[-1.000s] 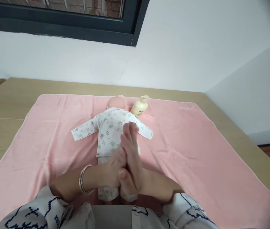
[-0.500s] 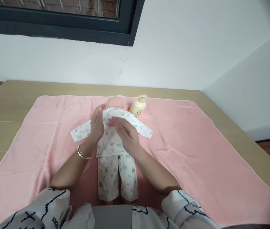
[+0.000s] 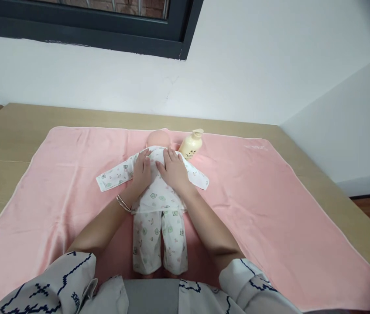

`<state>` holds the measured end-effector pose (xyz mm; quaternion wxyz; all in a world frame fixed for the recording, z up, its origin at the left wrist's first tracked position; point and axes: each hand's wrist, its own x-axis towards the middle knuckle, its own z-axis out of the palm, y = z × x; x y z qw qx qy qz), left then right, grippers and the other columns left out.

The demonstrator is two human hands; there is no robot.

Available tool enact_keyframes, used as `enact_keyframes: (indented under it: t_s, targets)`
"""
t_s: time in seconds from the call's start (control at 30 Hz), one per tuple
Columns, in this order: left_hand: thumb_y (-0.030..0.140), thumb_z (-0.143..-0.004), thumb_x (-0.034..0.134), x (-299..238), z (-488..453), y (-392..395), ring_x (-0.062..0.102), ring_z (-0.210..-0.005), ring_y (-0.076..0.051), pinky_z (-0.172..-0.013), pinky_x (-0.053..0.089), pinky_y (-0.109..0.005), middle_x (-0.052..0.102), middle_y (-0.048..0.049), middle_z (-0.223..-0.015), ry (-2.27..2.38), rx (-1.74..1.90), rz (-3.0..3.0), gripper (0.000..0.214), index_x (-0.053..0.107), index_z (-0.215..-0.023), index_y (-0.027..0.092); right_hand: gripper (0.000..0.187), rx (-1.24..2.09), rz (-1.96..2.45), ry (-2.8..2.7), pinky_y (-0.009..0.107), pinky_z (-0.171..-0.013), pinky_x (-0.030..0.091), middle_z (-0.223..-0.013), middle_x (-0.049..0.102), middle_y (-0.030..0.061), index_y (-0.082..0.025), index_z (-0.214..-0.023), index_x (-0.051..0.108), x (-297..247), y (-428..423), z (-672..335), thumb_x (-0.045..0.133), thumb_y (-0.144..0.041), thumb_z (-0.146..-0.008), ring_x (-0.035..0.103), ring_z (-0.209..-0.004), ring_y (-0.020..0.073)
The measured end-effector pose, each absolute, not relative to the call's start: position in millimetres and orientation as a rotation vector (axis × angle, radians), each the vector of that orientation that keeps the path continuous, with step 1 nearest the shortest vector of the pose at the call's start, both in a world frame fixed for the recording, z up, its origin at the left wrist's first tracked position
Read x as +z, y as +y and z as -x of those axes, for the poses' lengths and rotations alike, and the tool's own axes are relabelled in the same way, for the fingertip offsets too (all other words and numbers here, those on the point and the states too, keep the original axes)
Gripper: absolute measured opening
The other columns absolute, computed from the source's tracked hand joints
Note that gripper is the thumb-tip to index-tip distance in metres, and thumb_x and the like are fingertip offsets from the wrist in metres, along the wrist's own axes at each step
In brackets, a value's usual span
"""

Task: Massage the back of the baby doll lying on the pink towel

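A baby doll lies stretched out on a pink blanket, its head at the far end and its arms spread. It wears a white printed top and matching trousers. My left hand rests on the left side of the doll's upper body, fingers extended. On the right side my right hand lies flat, its fingers pointing towards the head. Neither hand grips anything. The doll's face does not show. Bangles circle my left wrist.
A pale yellow pump bottle stands on the blanket just right of the doll's head. The blanket covers much of a wooden table. Behind the table rises a white wall with a dark window frame.
Both hands were raised above the doll, the left turned on edge. They have come down and now lie on its upper body. The view has shifted slightly.
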<state>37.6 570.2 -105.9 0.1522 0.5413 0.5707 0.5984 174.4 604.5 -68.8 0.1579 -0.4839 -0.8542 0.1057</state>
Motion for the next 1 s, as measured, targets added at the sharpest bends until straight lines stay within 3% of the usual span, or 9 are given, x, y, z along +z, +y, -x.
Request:
enact_keyframes:
  t_s: [0.1,0.27,0.33,0.4,0.5,0.63,0.7,0.83,1.0]
  targets:
    - [0.057,-0.101,0.024,-103,-38,570,0.055,-0.127,-0.024,-0.113,0.041,-0.046,0.062,-0.0135,-0.131,1.630,1.761,-1.503,0.057,0.063,-0.116,0.018,0.058,0.151,1.353,-2.506,0.052,-0.123,0.017,-0.158,0.029,0.0231,0.001,-0.150,0.034,-64,584,-167,0.036,-0.029,-0.100,0.023,-0.150,0.0342]
    - [0.062,-0.099,0.024,-103,-39,569,0.056,-0.126,-0.025,-0.112,0.042,-0.048,0.061,-0.0142,-0.132,1.615,1.766,-1.408,0.062,0.061,-0.122,0.018,0.051,0.288,0.962,-2.700,0.054,-0.124,0.010,-0.160,0.033,0.0035,-0.021,-0.148,0.045,-64,597,-170,0.036,-0.023,-0.098,0.022,-0.151,0.0254]
    - [0.061,-0.100,0.024,-102,-39,568,0.055,-0.128,-0.025,-0.113,0.042,-0.047,0.061,-0.0133,-0.132,1.599,1.759,-1.456,0.060,0.061,-0.122,0.019,0.049,0.361,1.078,-2.589,0.054,-0.123,0.016,-0.160,0.032,0.0053,-0.020,-0.148,0.045,-68,611,-175,0.031,-0.031,-0.102,0.024,-0.150,0.0265]
    - [0.057,-0.102,0.024,-101,-39,567,0.055,-0.127,-0.023,-0.112,0.042,-0.045,0.062,-0.0123,-0.131,1.602,1.755,-1.495,0.057,0.062,-0.121,0.019,0.054,0.376,1.243,-2.473,0.054,-0.122,0.020,-0.160,0.031,0.0127,-0.013,-0.150,0.040,-70,615,-178,0.027,-0.037,-0.104,0.025,-0.150,0.0301]
    - [0.054,-0.103,0.024,-101,-39,567,0.057,-0.125,-0.022,-0.111,0.043,-0.044,0.064,-0.0128,-0.129,1.638,1.742,-1.502,0.056,0.061,-0.123,0.017,0.056,0.299,1.390,-2.410,0.056,-0.120,0.020,-0.158,0.031,0.0212,-0.005,-0.151,0.036,-70,603,-176,0.028,-0.034,-0.103,0.025,-0.149,0.0353]
    - [0.051,-0.103,0.026,-108,-37,569,0.058,-0.125,-0.022,-0.111,0.043,-0.044,0.063,-0.0123,-0.132,1.653,1.702,-1.455,0.053,0.057,-0.130,0.018,0.051,0.306,1.059,-2.625,0.056,-0.123,0.015,-0.159,0.033,0.0085,-0.016,-0.148,0.045,-66,590,-173,0.031,-0.018,-0.099,0.021,-0.151,0.0308]
    - [0.046,-0.103,0.028,-111,-37,569,0.055,-0.130,-0.023,-0.116,0.038,-0.046,0.060,-0.0130,-0.137,1.707,1.650,-1.538,0.051,0.053,-0.135,0.017,0.050,0.359,1.018,-2.622,0.054,-0.124,0.013,-0.159,0.034,0.0057,-0.018,-0.148,0.045,-65,594,-174,0.030,-0.020,-0.100,0.022,-0.151,0.0276]
    - [0.035,-0.100,0.035,-109,-41,560,0.038,-0.144,-0.026,-0.124,0.022,-0.051,0.053,-0.0162,-0.145,1.840,1.435,-1.916,0.047,0.052,-0.136,0.012,0.055,0.437,1.266,-2.417,0.051,-0.123,0.020,-0.157,0.036,0.0143,-0.007,-0.148,0.042,-63,602,-180,0.025,-0.034,-0.104,0.028,-0.149,0.0283]
    - [0.035,-0.100,0.035,-103,-43,555,0.037,-0.144,-0.029,-0.122,0.026,-0.054,0.049,-0.0191,-0.146,1.966,1.320,-1.899,0.045,0.058,-0.130,0.011,0.059,0.481,1.359,-2.275,0.047,-0.121,0.028,-0.149,0.048,0.0157,-0.005,-0.140,0.053,-59,596,-183,0.019,-0.039,-0.105,0.037,-0.144,0.0288]
